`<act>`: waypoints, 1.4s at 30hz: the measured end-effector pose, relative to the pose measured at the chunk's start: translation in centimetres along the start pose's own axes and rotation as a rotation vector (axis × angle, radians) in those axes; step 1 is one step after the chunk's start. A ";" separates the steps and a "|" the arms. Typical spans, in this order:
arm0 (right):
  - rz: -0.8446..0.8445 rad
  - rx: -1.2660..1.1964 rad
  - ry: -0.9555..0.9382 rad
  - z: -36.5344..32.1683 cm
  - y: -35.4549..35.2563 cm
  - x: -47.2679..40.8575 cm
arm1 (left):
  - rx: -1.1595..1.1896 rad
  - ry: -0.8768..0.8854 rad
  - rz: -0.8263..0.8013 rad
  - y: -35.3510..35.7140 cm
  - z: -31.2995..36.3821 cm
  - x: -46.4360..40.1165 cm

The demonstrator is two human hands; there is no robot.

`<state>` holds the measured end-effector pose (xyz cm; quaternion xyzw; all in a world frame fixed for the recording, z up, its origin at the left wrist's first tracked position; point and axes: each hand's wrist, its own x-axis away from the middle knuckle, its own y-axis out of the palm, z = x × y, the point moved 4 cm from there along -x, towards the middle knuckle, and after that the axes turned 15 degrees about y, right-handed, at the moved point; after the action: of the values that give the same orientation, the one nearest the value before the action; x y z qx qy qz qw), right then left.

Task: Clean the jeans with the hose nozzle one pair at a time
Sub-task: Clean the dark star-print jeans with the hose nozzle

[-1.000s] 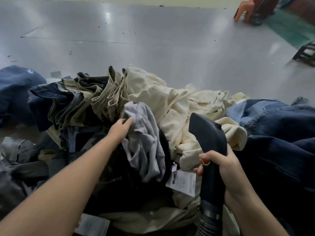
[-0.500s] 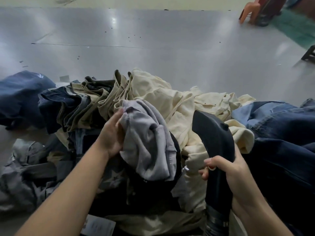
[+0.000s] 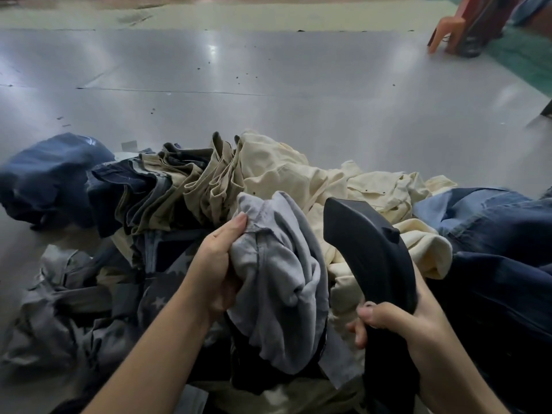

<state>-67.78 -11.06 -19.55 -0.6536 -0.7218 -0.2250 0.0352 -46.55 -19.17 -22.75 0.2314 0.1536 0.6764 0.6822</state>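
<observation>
Surface: grey glossy floor (image 3: 268, 85), seamed, speckled; green mat (image 3: 525, 61) and orange chair (image 3: 448, 28) far right. Heap of jeans (image 3: 185, 186), cream, khaki, blue, near the person. Left hand (image 3: 219, 264): fingers curled, gripping grey jeans (image 3: 277, 279) at the heap's front. Right hand (image 3: 400, 327): fingers wrapped round black nozzle (image 3: 367, 249), just beside the grey jeans, head tilted up.

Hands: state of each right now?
Left hand: closed, gripping the grey jeans.
Right hand: closed around the black nozzle.
</observation>
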 end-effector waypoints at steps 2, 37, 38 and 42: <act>-0.072 0.045 0.000 -0.2 0.5 0.6 | 0.019 0.019 0.046 0.1 -0.2 0.5; -0.210 0.187 0.223 0.6 2.2 -0.7 | 0.013 -0.232 -0.145 1.5 -3.9 -0.7; -0.190 0.162 0.206 0.3 2.1 -1.0 | -0.008 -0.267 -0.176 1.7 -4.6 -0.4; -0.084 0.102 0.100 -1.0 0.8 -1.4 | 0.011 -0.279 -0.189 2.0 -4.5 -0.4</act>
<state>-67.03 -12.74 -18.92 -0.6079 -0.7565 -0.2215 0.0948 -50.60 -19.11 -25.59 0.3116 0.0822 0.5698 0.7560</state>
